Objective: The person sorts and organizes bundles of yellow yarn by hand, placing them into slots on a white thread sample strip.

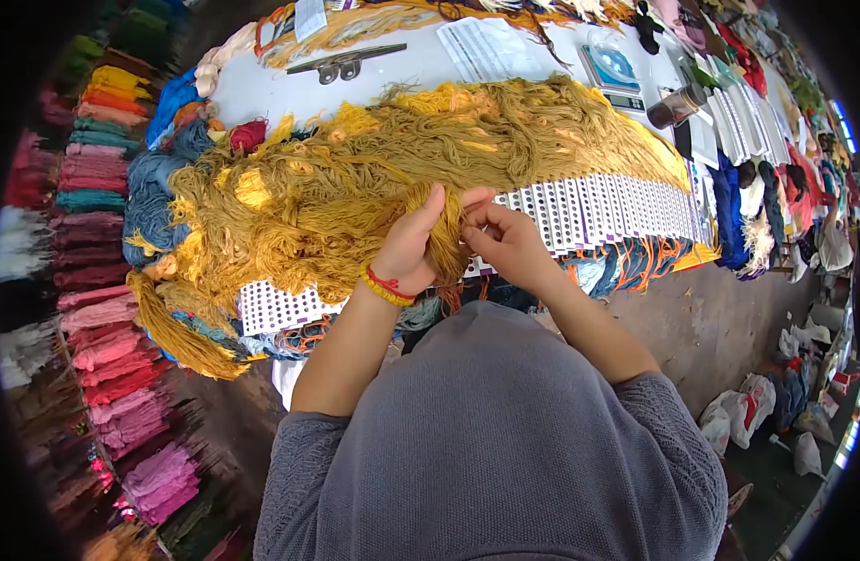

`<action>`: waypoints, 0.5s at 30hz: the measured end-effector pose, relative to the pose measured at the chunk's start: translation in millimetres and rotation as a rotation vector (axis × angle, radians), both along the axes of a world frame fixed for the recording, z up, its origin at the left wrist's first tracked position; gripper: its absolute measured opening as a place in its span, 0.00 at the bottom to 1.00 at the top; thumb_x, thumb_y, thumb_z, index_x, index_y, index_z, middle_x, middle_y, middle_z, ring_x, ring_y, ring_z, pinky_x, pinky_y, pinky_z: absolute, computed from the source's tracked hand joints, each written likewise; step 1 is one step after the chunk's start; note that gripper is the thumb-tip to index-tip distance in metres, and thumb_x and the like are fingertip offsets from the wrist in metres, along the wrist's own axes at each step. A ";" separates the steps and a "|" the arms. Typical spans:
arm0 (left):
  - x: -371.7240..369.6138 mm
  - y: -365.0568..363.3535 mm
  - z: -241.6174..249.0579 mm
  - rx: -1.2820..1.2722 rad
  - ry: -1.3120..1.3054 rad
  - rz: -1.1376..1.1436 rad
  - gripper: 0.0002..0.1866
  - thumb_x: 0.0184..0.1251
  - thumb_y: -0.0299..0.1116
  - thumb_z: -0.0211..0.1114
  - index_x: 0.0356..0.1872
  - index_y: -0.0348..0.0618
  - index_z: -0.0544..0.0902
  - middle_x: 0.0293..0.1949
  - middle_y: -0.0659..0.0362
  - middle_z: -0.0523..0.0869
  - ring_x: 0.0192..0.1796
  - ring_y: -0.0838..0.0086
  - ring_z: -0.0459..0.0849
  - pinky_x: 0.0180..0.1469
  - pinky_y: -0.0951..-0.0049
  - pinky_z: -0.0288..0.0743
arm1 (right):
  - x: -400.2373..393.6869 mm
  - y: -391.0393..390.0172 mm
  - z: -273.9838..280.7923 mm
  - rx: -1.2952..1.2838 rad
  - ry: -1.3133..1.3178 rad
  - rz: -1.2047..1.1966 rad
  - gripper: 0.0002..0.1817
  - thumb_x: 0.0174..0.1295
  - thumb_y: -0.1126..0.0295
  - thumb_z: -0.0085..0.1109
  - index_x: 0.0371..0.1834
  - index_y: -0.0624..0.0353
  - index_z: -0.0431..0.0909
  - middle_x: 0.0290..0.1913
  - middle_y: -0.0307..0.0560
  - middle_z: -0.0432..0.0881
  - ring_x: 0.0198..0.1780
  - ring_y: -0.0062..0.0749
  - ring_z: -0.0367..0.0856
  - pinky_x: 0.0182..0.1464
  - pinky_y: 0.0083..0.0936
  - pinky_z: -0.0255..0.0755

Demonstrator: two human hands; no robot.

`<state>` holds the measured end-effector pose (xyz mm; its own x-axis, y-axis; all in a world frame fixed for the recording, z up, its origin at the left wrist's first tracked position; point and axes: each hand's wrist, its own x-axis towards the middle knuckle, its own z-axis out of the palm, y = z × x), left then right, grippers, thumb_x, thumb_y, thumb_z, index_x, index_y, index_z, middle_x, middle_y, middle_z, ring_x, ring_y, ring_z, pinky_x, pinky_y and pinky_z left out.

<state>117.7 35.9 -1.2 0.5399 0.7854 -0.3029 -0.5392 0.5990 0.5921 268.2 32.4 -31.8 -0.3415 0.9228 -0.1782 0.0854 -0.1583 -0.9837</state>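
A hank of olive-gold yarn [446, 234] is looped over my left hand [413, 241], which wears a red and yellow wristband [387, 286]. Its thumb points up and its fingers wrap behind the strands. My right hand [508, 239] is at the hank's right edge, thumb and forefinger pinched together; whatever lies between the fingertips is too small to make out. Around and behind both hands spreads a large tangled heap of olive and golden yarn [355, 178]. White cards with rows of dark holes [580, 210] lie along the heap's front edge, beside my right hand.
The white table [252, 89] holds a metal clip [346, 65], papers [486, 47], a scale [612, 70] and a dark jar [678, 106]. Blue-grey yarn [154, 196] hangs at the left end. Coloured hanks [107, 346] line the left side; bags [743, 407] lie on the floor right.
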 end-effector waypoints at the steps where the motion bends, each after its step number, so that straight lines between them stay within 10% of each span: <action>1: -2.0 -0.9 0.8 0.021 -0.014 -0.007 0.32 0.69 0.52 0.29 0.58 0.32 0.62 0.56 0.54 0.68 0.57 0.70 0.68 0.59 0.69 0.61 | 0.5 0.3 0.1 0.003 0.002 0.006 0.07 0.53 0.70 0.56 0.30 0.62 0.75 0.18 0.33 0.70 0.18 0.11 0.62 0.20 0.14 0.56; 7: -5.1 -5.9 5.9 0.008 -0.058 -0.010 0.33 0.69 0.52 0.28 0.58 0.32 0.62 0.56 0.53 0.69 0.56 0.69 0.69 0.58 0.68 0.62 | -0.1 0.9 21.6 0.081 -0.165 0.138 0.06 0.59 0.71 0.52 0.33 0.63 0.74 0.25 0.34 0.76 0.21 0.10 0.67 0.24 0.09 0.63; 15: -12.8 -4.3 7.5 -0.061 -0.038 0.024 0.28 0.69 0.49 0.34 0.54 0.34 0.67 0.43 0.53 0.76 0.43 0.71 0.76 0.47 0.69 0.70 | 5.6 2.4 30.0 -0.288 0.286 0.033 0.08 0.60 0.73 0.50 0.39 0.64 0.75 0.30 0.39 0.79 0.22 0.13 0.69 0.24 0.10 0.64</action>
